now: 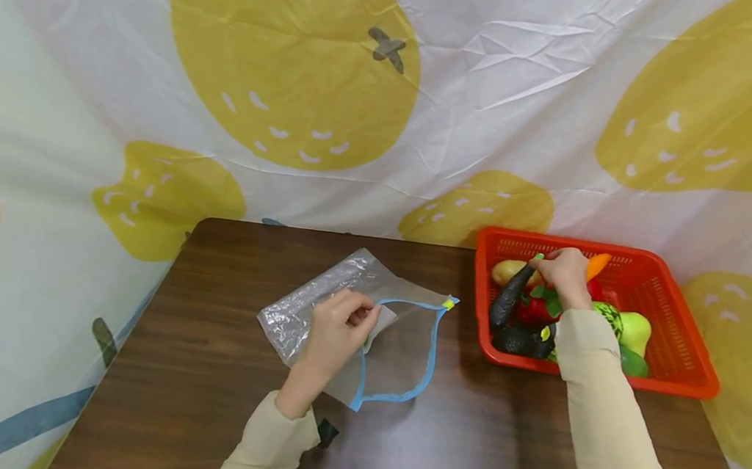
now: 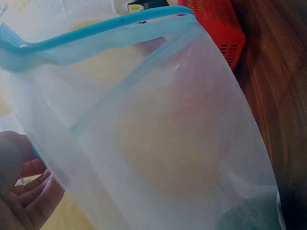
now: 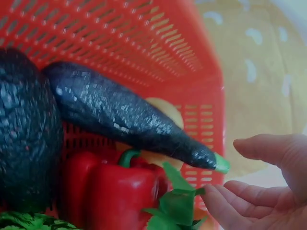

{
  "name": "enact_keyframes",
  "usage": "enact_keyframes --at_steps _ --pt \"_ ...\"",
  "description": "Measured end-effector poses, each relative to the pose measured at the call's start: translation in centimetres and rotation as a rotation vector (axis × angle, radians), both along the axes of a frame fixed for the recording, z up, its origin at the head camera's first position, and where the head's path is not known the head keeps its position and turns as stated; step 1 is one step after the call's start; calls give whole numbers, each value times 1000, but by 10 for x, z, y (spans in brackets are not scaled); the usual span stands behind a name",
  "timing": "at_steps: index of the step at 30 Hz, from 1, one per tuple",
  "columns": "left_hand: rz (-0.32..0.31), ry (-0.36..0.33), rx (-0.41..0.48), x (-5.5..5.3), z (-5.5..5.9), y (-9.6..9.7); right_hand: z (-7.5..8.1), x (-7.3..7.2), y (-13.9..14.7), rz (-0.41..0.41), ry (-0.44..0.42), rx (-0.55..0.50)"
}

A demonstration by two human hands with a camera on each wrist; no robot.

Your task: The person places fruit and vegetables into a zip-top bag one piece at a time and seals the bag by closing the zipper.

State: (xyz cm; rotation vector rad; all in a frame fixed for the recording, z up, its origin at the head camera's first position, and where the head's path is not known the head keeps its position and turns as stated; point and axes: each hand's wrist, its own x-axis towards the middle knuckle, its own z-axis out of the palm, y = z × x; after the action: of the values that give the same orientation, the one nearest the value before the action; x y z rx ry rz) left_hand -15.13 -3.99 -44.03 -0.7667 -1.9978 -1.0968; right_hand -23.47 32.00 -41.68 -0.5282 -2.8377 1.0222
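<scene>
My left hand (image 1: 335, 327) pinches the rim of a clear zip bag (image 1: 293, 313) lying on the table. The bag's blue-edged mouth gapes, with a yellow slider (image 1: 448, 303) at one corner. In the left wrist view the bag (image 2: 168, 143) covers part of the left hand (image 2: 29, 187). My right hand (image 1: 565, 271) is over the red basket, at the green tip of a dark eggplant (image 1: 509, 296). In the right wrist view, thumb and fingers of the right hand (image 3: 264, 187) stand apart near the tip of the eggplant (image 3: 115, 110), and the fingertips reach a green leaf (image 3: 177, 203).
The red plastic basket (image 1: 692, 348) stands at the back right of the wooden table (image 1: 208, 346). It holds a red bell pepper (image 3: 120, 191), an avocado-like dark item (image 3: 24, 129), a pale green pear-shaped item (image 1: 635, 332) and an orange carrot-like item (image 1: 597, 265). A patterned cloth (image 1: 325, 201) hangs behind.
</scene>
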Motion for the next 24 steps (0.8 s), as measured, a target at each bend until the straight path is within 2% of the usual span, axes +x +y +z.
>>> enact_keyframes --at_steps 6,15,23,24 --pt "-3 -5 -3 0 -1 0 -5 -6 3 0 -13 34" --pt "-13 -18 0 1 -2 -1 -20 -13 2 -16 -80 74" --pt "-13 -17 -3 1 -2 -3 -22 -16 -3 -63 -99 27" --pt "-12 -16 -5 1 -2 -3 -23 -16 -4 -63 -77 24"
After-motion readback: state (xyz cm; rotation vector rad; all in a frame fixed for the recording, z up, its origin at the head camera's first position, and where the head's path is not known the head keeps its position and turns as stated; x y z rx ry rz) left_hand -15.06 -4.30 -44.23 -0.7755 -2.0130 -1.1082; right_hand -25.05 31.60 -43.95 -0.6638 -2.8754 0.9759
